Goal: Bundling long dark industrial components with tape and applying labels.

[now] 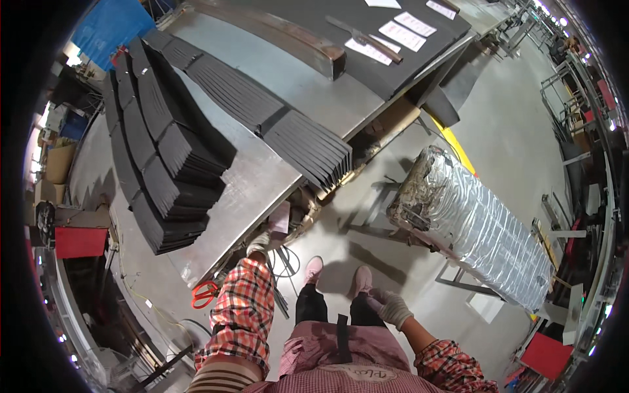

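Observation:
My left hand (259,243), in a pale work glove, reaches to the table's front edge, its fingers closed at the lower corner of a pinkish paper slip (280,217). Beside that forearm, orange-handled scissors (205,295) hang at the table edge. My right hand (395,310), also gloved with bare fingertips, hangs low by my right thigh, fingers loosely apart and holding nothing. On the metal table (246,171) lie strapped bundles of long black strips: one stacked pile (177,141) at the left and a flatter bundle (288,131) at the middle.
A rusty metal bar (295,46) and several printed paper slips (401,35) lie farther back. At the right, a long foil-wrapped block (478,223) rests on a stand, with a yellow strip (455,141) behind it. Dark cables (285,262) lie near my feet.

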Action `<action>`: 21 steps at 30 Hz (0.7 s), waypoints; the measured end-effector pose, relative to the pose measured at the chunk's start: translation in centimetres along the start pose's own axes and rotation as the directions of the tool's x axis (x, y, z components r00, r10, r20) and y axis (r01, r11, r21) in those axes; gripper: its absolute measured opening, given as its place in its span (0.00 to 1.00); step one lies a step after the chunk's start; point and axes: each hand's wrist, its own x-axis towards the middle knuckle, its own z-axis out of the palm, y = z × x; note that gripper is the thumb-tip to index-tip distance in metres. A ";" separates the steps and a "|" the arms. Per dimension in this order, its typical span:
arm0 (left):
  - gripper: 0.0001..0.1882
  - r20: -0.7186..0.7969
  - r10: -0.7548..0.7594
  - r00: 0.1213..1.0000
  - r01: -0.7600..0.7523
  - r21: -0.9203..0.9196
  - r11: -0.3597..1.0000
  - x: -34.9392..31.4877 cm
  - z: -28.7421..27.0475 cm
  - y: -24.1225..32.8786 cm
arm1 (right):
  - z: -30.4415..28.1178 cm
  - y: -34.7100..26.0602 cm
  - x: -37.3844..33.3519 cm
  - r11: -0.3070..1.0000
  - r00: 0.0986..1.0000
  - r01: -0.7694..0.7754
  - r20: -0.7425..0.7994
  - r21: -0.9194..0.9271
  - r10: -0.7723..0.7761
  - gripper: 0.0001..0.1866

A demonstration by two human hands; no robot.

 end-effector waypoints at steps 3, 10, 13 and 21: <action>0.23 -0.076 -0.007 0.997 0.016 0.115 0.993 0.2 -1.9 1.4 | 2.9 2.0 -1.2 0.994 0.995 -0.091 0.039 0.064 0.089 0.21; 0.23 -0.158 0.025 0.987 0.011 0.223 0.975 2.5 -1.5 0.1 | 7.1 4.2 -2.7 0.921 0.949 -0.309 0.139 0.238 0.282 0.22; 0.23 -0.178 0.040 0.983 0.004 0.239 0.971 3.1 -1.1 -0.6 | 7.8 3.1 -2.5 0.896 0.946 -0.322 0.124 0.305 0.298 0.22; 0.22 -0.231 0.087 0.969 -0.031 0.238 0.971 3.6 -1.4 -0.9 | 10.4 3.4 -2.0 0.900 0.962 -0.273 0.075 0.341 0.263 0.20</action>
